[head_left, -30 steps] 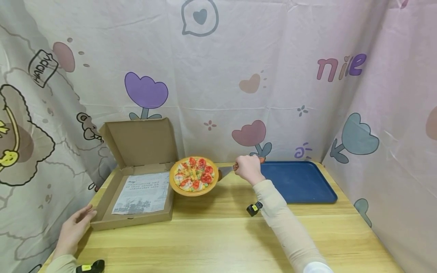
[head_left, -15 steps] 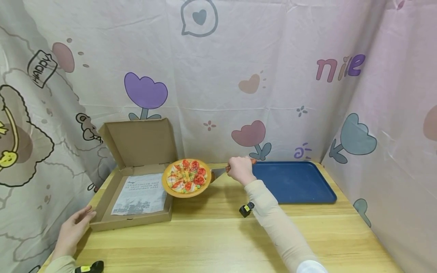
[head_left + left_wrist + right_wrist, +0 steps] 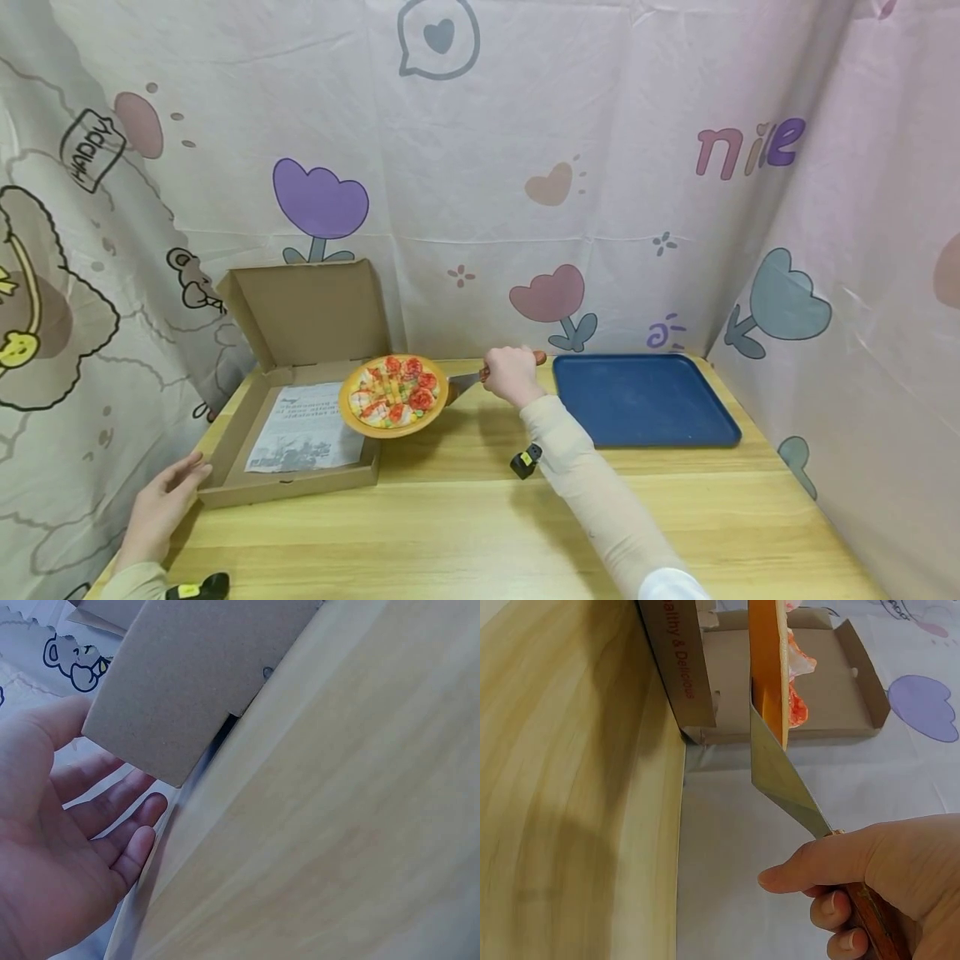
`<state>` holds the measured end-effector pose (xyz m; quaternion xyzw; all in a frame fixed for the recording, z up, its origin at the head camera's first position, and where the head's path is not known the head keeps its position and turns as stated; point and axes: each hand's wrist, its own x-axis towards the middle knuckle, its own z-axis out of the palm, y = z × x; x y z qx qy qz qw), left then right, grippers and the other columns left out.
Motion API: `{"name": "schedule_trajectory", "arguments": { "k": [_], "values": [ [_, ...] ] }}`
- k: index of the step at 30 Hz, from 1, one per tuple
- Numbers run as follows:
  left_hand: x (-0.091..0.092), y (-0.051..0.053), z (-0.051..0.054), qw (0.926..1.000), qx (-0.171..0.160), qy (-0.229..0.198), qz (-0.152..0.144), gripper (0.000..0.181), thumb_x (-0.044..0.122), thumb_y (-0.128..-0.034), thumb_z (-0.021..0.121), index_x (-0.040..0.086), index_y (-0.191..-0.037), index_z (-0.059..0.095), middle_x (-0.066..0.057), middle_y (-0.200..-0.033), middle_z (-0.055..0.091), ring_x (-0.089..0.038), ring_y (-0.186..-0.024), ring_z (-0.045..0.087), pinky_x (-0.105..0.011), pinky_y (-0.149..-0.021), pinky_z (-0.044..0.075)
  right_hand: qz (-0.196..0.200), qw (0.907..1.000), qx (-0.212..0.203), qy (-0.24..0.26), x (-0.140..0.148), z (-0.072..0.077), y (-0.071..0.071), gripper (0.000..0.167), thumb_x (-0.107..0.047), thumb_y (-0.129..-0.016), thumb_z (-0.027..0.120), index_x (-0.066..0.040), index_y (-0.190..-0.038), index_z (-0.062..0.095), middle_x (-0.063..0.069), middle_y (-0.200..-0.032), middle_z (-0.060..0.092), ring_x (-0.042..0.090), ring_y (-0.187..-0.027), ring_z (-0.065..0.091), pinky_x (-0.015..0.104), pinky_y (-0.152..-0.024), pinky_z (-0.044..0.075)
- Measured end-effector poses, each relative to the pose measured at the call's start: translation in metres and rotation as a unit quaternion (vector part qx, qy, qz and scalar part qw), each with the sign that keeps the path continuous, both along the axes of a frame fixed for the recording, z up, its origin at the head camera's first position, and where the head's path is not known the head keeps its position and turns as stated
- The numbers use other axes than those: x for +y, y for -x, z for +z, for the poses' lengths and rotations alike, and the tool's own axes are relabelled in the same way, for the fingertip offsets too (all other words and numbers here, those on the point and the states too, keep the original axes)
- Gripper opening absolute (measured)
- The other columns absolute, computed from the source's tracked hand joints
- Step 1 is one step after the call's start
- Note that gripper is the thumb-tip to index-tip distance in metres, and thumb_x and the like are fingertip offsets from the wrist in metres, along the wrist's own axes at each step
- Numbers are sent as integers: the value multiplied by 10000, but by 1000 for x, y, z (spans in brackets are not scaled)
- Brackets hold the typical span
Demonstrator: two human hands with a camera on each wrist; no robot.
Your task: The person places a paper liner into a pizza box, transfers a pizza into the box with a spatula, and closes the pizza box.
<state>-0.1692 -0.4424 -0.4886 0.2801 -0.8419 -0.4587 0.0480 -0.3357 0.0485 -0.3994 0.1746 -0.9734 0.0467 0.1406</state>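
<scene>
My right hand point(image 3: 513, 375) grips the wooden handle of a metal spatula point(image 3: 463, 382). On its blade rests a round pizza point(image 3: 393, 393), held above the table and overlapping the right side of an open cardboard box point(image 3: 288, 487). The right wrist view shows the spatula blade point(image 3: 784, 776) under the pizza's orange base point(image 3: 768, 667). My left hand point(image 3: 159, 512) is at the box's front left corner; in the left wrist view the thumb of that hand point(image 3: 60, 825) touches the box point(image 3: 187, 682), with the other fingers loosely bent beside the corner. Printed paper point(image 3: 300, 433) lines the box.
A blue tray point(image 3: 648, 400) lies at the back right of the wooden table point(image 3: 450, 533). The raised box lid point(image 3: 311, 312) stands near a patterned curtain point(image 3: 465, 167) that runs behind the table and along both sides.
My right hand has moved left with the spatula, bringing the pizza from beside the box to over its right edge. My left hand has stayed at the box corner.
</scene>
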Motion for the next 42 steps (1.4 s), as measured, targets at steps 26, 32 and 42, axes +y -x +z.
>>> {"name": "schedule_trajectory", "arguments": {
  "k": [26,32,42],
  "values": [
    [2,0,2,9997,-18,-225,85,811,602,-944,453,104,-1547,240,-32,-1626,205,-282,-1478,210,-449,-1178,305,29,9997,86,-220,-51,-8,-4,256,-213,-795,715,-231,-584,572,-67,-628,633,153,-609,573,323,-646,387],
    [-1,-4,2,9997,11,-89,-215,843,631,-922,476,113,-1547,248,223,-1472,308,-241,-1442,258,-178,-1013,398,-56,9999,33,-105,-60,-10,-7,265,-225,-800,721,-224,-584,567,-61,-642,651,156,-613,572,314,-632,345],
    [0,-3,2,9995,-4,-251,-188,851,627,-931,459,101,-1553,212,13,-1630,169,-287,-1491,175,-439,-1181,306,-167,9996,56,-219,-79,-13,-9,158,-302,-819,721,-222,-691,673,-45,-745,715,167,-698,651,347,-687,415]
  ]
}}
